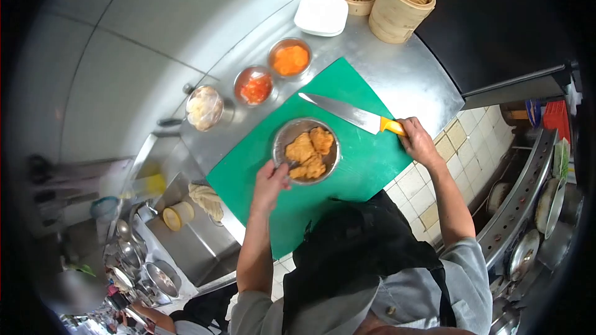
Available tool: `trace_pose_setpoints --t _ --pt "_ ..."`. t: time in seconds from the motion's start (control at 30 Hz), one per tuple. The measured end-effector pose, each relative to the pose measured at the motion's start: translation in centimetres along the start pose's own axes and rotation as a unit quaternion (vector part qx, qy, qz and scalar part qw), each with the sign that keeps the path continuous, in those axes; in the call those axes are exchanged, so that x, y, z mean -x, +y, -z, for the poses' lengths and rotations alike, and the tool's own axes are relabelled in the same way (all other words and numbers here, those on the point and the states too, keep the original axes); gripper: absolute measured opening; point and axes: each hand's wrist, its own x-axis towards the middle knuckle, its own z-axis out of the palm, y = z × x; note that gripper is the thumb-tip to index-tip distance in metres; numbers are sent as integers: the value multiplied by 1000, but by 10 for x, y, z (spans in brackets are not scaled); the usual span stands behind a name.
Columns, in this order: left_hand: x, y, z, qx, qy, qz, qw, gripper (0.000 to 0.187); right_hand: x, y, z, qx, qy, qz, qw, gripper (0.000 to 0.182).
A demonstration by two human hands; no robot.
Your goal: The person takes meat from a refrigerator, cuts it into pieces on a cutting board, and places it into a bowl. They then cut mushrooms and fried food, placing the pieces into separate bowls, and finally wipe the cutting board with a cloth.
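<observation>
A metal bowl (pixel 338 160) holding several browned, fried-looking pieces (pixel 304 152) sits on a green cutting board (pixel 248 177). My left hand (pixel 271 185) is at the bowl's left rim, its fingers closed on the edge. At the right side of the board, my right hand (pixel 418 142) grips the yellow handle of a large knife (pixel 347 111). The knife's blade lies across the board above the bowl, its tip pointing to the upper left.
Beyond the board stand bowls of orange slices (pixel 290 60), red pieces (pixel 256 89) and pale pieces (pixel 204 108), white dishes (pixel 321 15) and bamboo steamers (pixel 397 15). A sink (pixel 205 236) lies left. Another person's arm (pixel 155 317) shows at the lower left.
</observation>
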Motion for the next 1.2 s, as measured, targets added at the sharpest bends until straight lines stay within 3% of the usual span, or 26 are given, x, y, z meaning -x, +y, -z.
trace_pose_setpoints --t 0.1,0.13,0.17,0.23,0.3,0.37,0.47,0.53,0.57,0.63,0.77,0.87,0.93,0.97,1.03,1.1,1.2 --pt "-20 38 -26 -63 0 34 997 29 13 6 3 -38 9 -19 999 45" --pt "-29 58 -30 -248 97 -90 960 33 18 8 1 -58 10 -28 998 48" --pt "-36 78 -37 -416 189 -210 865 36 22 12 -5 -70 25 -28 997 48" --pt "-62 133 -69 -390 171 -472 772 37 26 9 -10 -72 40 -32 996 48" --pt "-100 175 -108 -431 97 -491 751 38 28 5 -14 -72 55 -34 995 48" --pt "-161 188 -144 -442 70 -576 684 38 26 3 -16 -65 66 -33 995 46" --pt "-241 189 -188 -450 54 -606 654 37 25 2 -20 -63 85 -23 994 43" --pt "-264 194 -205 -546 79 -577 602 31 23 -1 -18 -61 74 -48 994 43" --pt "-272 200 -208 -546 80 -578 601 31 24 1 -19 -59 74 -45 994 43" --pt "-281 210 -210 -672 19 -443 593 17 23 0 -19 -56 75 -46 995 43" --pt "-265 224 -201 -622 48 -453 636 21 22 -1 -15 -55 62 -41 996 45" --pt "-227 230 -172 -533 25 -517 669 19 21 1 -12 -61 40 -39 997 46" --pt "-182 221 -145 -526 1 -637 563 16 20 0 -8 -62 27 -40 997 48" --pt "-157 218 -131 -528 6 -635 563 16 22 -2 -7 -65 9 -46 997 51" --pt "-102 216 -100 -574 -7 -674 465 20 24 -6 -1 -68 2 -27 997 55" --pt "-54 214 -71 -591 -8 -668 452 23 26 -6 4 -49 -3 3 999 64" --pt "2 207 -32 -608 -2 -671 425 27 34 8 2 -34 56 19 998 61"
